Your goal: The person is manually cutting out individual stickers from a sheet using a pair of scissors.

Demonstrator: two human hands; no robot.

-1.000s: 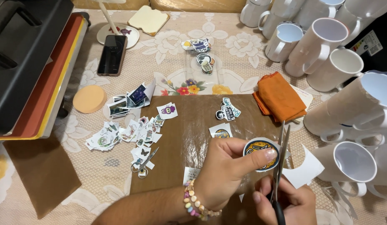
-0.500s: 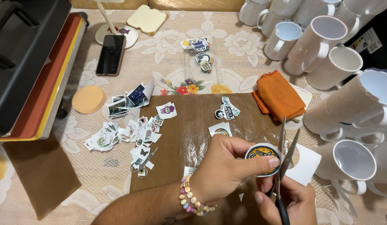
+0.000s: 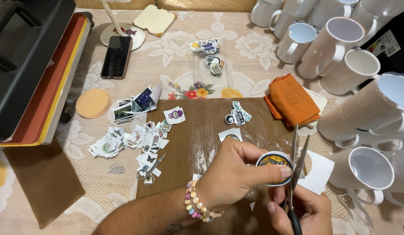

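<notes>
Low in the frame, right of centre, the left hand point(image 3: 230, 174) pinches a round sticker point(image 3: 275, 167) between thumb and fingers, thumb laid flat across its lower edge, a beaded bracelet point(image 3: 195, 204) on the wrist. The sticker has a dark rim and a yellow design, and it hangs just above the brown sheet point(image 3: 197, 143) spread over the middle of the table. At the bottom right edge the right hand point(image 3: 304, 213) is wrapped around the handles of a pair of scissors point(image 3: 297, 161), blades pointing up and parted, their inner edges right at the sticker's right side; whether steel actually touches paper there is hard to tell from this angle. A white paper scrap point(image 3: 317, 172) lies just behind the blades.

Over on the left of centre, a scatter of small cut paper pieces point(image 3: 132, 139) spreads across the lace tablecloth point(image 3: 176, 48), with a second, smaller pair of scissors point(image 3: 152, 167) lying at the lower end of the pile. An orange round sponge point(image 3: 92, 103) sits left of them, and a dark phone point(image 3: 116, 56) lies face up in the upper left, beside the black heat press point(image 3: 28, 56) with its orange pad that fills the left edge. On the brown sheet above the hands rest two finished stickers, one dark and white point(image 3: 237, 115). A folded orange cloth point(image 3: 293, 101) lies right of centre, and white mugs point(image 3: 341, 48) crowd the upper right and right edge, some on their sides.
</notes>
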